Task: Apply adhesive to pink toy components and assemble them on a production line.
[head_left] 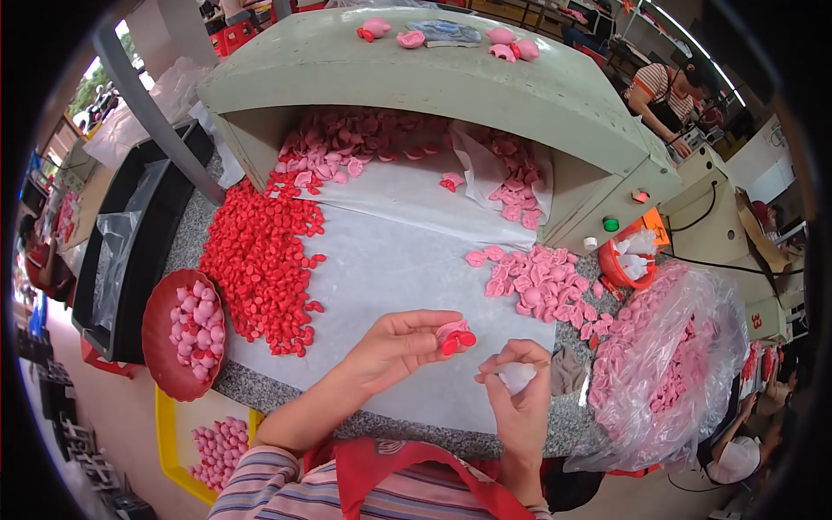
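Over the white sheet (390, 260), my left hand (394, 351) pinches a small pink shell-shaped plastic piece with a red two-lobed, bow-like part (458, 342) on its front. Close by on the right, my right hand (524, 403) is closed around a small white translucent thing (516, 376), possibly a squeeze bottle; its tip cannot be made out. The two hands are apart. Left of them lies a big heap of red bow-like parts (260, 260). Loose pink shell pieces (537, 282) are spread at the right of the sheet.
A pale green machine hood (433, 78) arches over more pink pieces. At left stand a red bowl (156, 347), a black crate (113, 321) and a yellow tray (165, 433). At right are a red cup (624, 269), a clear bag (719, 329) of pink pieces and a grey cloth (568, 371).
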Action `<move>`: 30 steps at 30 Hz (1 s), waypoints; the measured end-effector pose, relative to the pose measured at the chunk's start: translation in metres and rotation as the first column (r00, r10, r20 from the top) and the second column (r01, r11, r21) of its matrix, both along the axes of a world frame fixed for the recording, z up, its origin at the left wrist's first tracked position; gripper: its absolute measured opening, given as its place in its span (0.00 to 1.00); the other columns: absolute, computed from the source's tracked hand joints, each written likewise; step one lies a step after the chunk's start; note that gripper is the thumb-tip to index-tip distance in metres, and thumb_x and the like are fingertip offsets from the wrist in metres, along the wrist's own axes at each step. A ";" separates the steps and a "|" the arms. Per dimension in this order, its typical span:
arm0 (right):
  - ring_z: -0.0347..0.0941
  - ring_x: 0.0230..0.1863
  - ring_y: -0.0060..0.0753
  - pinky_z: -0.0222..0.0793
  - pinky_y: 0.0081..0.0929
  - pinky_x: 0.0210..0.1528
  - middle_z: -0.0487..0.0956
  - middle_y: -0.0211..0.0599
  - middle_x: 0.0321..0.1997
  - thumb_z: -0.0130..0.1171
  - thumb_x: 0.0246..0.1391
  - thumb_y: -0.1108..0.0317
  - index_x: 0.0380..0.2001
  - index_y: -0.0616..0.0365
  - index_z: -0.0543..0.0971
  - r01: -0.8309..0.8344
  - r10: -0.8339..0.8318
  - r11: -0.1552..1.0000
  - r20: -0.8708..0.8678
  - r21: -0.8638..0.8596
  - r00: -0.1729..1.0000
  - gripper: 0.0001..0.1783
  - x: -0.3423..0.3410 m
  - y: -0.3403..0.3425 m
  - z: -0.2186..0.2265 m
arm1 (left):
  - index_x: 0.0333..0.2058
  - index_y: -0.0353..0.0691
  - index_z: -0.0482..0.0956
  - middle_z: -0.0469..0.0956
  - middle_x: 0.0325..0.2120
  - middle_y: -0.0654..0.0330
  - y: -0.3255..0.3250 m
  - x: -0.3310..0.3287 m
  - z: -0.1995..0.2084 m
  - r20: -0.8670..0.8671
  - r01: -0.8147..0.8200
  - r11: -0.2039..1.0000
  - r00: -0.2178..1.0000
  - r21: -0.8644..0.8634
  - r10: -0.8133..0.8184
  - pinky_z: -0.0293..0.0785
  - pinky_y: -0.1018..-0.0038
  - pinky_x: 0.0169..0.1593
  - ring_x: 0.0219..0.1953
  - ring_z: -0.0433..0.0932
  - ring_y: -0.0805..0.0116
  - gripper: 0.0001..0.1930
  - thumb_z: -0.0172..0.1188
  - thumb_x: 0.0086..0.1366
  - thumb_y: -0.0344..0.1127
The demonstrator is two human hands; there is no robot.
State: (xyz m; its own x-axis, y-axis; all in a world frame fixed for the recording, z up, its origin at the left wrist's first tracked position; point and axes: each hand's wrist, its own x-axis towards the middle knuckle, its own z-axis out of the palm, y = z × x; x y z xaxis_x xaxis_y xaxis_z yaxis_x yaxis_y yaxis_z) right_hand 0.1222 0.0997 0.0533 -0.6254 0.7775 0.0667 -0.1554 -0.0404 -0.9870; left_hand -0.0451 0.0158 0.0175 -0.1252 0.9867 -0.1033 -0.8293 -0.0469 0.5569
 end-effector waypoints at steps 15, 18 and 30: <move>0.66 0.29 0.31 0.65 0.25 0.31 0.69 0.41 0.30 0.51 0.40 0.66 0.34 0.66 0.68 0.277 -0.322 0.678 -0.064 0.680 0.945 0.17 0.037 -0.031 0.024 | 0.52 0.35 0.61 0.68 0.47 0.50 -0.005 0.033 0.026 0.374 0.012 0.999 0.927 -0.053 0.009 0.65 0.65 0.55 0.51 0.68 0.60 0.21 0.48 0.63 0.39; 0.64 0.12 0.28 0.61 0.20 0.15 0.73 0.38 0.20 0.60 0.31 0.73 0.35 0.65 0.70 0.173 -0.180 0.526 -0.090 0.833 0.980 0.21 0.030 -0.020 0.033 | 0.53 0.35 0.60 0.65 0.50 0.49 -0.010 0.034 0.033 0.308 -0.004 0.995 0.951 -0.102 0.035 0.64 0.66 0.55 0.51 0.67 0.61 0.22 0.47 0.63 0.40; 0.64 0.11 0.27 0.59 0.19 0.14 0.73 0.33 0.19 0.61 0.30 0.77 0.31 0.64 0.73 0.123 -0.172 0.471 -0.046 0.873 0.984 0.18 0.012 -0.031 0.037 | 0.53 0.31 0.59 0.68 0.46 0.50 -0.023 0.032 0.045 0.275 -0.039 0.989 0.958 -0.140 0.077 0.63 0.66 0.55 0.50 0.67 0.59 0.23 0.48 0.62 0.36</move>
